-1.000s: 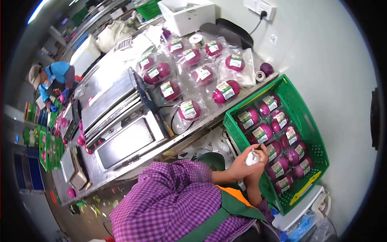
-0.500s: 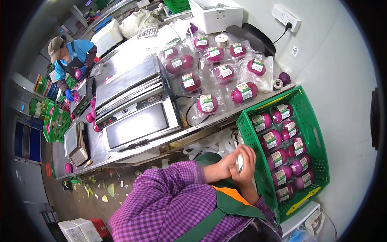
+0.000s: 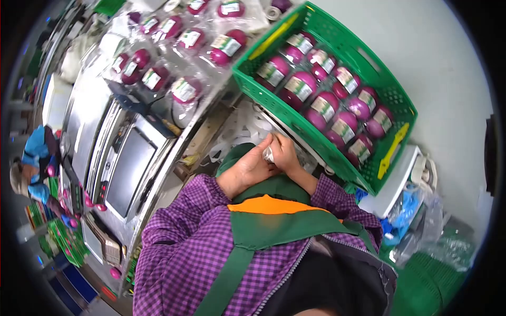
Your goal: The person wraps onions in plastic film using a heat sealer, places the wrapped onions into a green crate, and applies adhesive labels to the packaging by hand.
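Observation:
In front of my green and orange apron, my two hands meet low, near the side of the green crate [image 3: 363, 55]. My left hand [image 3: 249, 167] is curled, its fingers closed around a small white, crumpled-looking piece [image 3: 269, 154]. From the other side my right hand [image 3: 284, 154] closes on the same piece with bent fingers. Most of it is hidden by the fingers, so its exact kind does not show. Several glossy purple, onion-like vegetables [image 3: 322, 109] with white and green labels lie in rows inside the crate.
More labelled purple packs [image 3: 185, 89] lie on the metal table at upper left, beside a wrapping machine [image 3: 132, 168]. A scale [image 3: 103, 239] stands farther along. At far left a co-worker [image 3: 37, 152] in blue handles purple vegetables. Plastic bags [image 3: 421, 216] hang at right.
My view has tilted down and turned, so the crate sits higher and the table has shifted left. My hands appear farther left and higher, still together around the white piece.

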`<move>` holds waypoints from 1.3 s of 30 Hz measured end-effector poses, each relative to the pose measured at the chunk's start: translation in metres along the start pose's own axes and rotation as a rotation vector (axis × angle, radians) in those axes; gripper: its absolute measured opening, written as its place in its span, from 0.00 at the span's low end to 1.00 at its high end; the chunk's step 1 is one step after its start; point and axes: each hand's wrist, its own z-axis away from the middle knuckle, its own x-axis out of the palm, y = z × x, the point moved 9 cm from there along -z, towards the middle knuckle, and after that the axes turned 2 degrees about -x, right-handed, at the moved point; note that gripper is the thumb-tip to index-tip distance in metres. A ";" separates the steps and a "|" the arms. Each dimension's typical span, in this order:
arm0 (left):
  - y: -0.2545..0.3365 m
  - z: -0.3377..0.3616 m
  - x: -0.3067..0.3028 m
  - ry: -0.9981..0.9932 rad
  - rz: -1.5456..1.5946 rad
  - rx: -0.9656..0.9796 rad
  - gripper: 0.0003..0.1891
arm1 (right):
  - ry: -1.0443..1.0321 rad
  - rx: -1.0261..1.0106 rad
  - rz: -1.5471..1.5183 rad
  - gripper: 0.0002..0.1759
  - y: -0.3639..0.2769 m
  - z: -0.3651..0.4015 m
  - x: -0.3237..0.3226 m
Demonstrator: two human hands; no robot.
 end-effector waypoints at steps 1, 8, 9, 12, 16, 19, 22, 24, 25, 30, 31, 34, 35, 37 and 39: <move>-0.005 0.001 0.004 0.000 -0.012 -0.033 0.36 | 0.004 0.030 -0.032 0.13 0.010 0.004 -0.003; -0.006 -0.049 -0.028 -0.102 -0.246 0.035 0.23 | -0.131 0.229 -0.283 0.20 0.056 0.048 -0.013; -0.003 -0.045 -0.015 -0.125 -0.246 0.084 0.18 | -0.141 0.193 -0.259 0.22 0.085 0.056 -0.010; 0.004 -0.051 -0.010 0.030 -0.347 0.133 0.15 | -0.139 0.262 -0.298 0.24 0.043 0.051 -0.026; 0.015 -0.046 0.005 0.195 -0.547 0.216 0.18 | -0.007 0.178 -0.284 0.23 0.035 0.042 -0.042; 0.030 -0.045 0.007 0.216 -0.641 0.280 0.17 | -0.015 0.207 -0.381 0.21 0.042 0.036 -0.040; 0.043 -0.036 0.007 0.302 -0.623 0.413 0.16 | 0.006 0.436 -0.316 0.21 0.098 0.048 -0.039; 0.050 -0.043 0.003 0.291 -0.596 0.409 0.16 | -0.048 0.526 -0.219 0.22 0.117 0.057 -0.049; 0.057 -0.043 -0.007 0.326 -0.587 0.428 0.15 | -0.068 0.472 -0.116 0.22 0.102 0.056 -0.050; 0.071 -0.046 -0.027 0.452 -0.650 0.482 0.13 | -0.129 0.389 -0.007 0.20 0.094 0.060 -0.046; 0.074 -0.053 -0.035 0.457 -0.647 0.483 0.13 | -0.134 0.388 0.007 0.20 0.096 0.061 -0.046; 0.078 -0.055 -0.040 0.491 -0.691 0.500 0.12 | -0.125 0.352 0.079 0.20 0.097 0.063 -0.048; 0.077 -0.049 -0.032 0.449 -0.679 0.464 0.13 | -0.100 0.332 0.125 0.19 0.096 0.063 -0.051; 0.084 -0.060 -0.050 0.416 -0.766 0.385 0.13 | -0.120 0.356 0.106 0.18 0.123 0.067 -0.039; 0.085 -0.062 -0.043 0.289 -0.776 0.404 0.12 | -0.085 0.251 0.143 0.20 0.129 0.065 -0.033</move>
